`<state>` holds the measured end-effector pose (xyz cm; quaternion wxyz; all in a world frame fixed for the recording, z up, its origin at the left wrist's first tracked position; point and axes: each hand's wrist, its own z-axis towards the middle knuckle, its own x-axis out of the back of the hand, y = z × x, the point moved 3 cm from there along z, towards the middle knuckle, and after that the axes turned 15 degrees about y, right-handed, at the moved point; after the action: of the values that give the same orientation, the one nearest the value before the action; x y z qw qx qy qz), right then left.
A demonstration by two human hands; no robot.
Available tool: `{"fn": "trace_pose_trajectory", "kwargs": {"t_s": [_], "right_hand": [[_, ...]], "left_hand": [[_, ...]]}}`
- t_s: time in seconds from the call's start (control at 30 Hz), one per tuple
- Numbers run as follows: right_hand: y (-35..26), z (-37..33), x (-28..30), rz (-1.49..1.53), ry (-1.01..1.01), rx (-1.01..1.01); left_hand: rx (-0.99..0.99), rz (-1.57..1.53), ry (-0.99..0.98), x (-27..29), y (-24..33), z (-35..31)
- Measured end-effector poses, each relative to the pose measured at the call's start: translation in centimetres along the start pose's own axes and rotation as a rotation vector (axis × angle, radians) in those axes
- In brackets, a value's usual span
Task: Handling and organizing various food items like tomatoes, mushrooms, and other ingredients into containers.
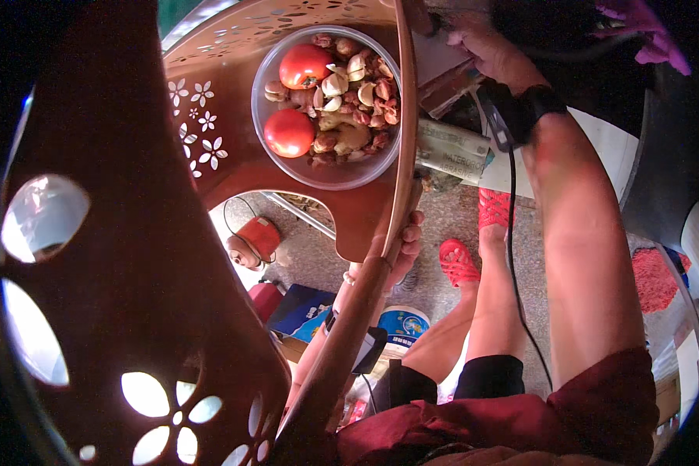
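A brown plastic chair (241, 167) with flower-shaped cut-outs fills the left side and leans across the view. A clear round bowl (330, 184) rests on it, holding two red tomatoes (290, 133), peeled garlic cloves (335, 82), shallots and a piece of ginger (351, 137). My left hand (406, 250) curls its fingers round the chair's edge below the bowl; the edge hides part of the hand. At the top, beyond the chair, my right hand (489, 48) reaches to a pale flat-sided thing (443, 62). Its fingers lie in shadow, and their grip is unclear.
A grey-green printed sheet (452, 147) lies by a white board (590, 155). A black cable (512, 256) hangs from my right wrist. My feet in red sandals (459, 262) stand on a speckled floor (435, 210). A blue box (299, 311) and red mat (654, 279) lie lower down.
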<state>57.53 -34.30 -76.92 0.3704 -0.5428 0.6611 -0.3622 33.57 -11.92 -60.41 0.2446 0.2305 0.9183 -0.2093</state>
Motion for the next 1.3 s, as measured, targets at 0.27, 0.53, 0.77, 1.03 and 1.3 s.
{"fn": "trace_pose_trajectory", "kwargs": {"t_s": [0.27, 0.53, 0.77, 1.03, 1.3], "right_hand": [[0.4, -4.2, -2.3, -0.069, 0.131, -0.05], [0.1, -5.9, -3.4, -0.514, 0.599, 0.11], [-0.4, -7.2, -2.4, -0.398, 0.678, 0.269], [-0.9, -5.5, -1.4, -0.287, 0.341, 0.183], [-0.7, -4.4, 0.4, -0.499, 0.202, 0.36]], "left_hand": [[-0.028, 0.037, 0.047, -1.1, -0.6, 0.0], [-0.189, -0.056, 0.298, 0.1, -2.3, 0.0], [-0.87, 0.934, 0.391, -4.8, -8.4, 2.7], [-1.801, 1.644, 0.414, -7.1, -3.3, 10.9], [-1.763, 2.012, 0.616, -7.1, -3.4, 12.5]]}}
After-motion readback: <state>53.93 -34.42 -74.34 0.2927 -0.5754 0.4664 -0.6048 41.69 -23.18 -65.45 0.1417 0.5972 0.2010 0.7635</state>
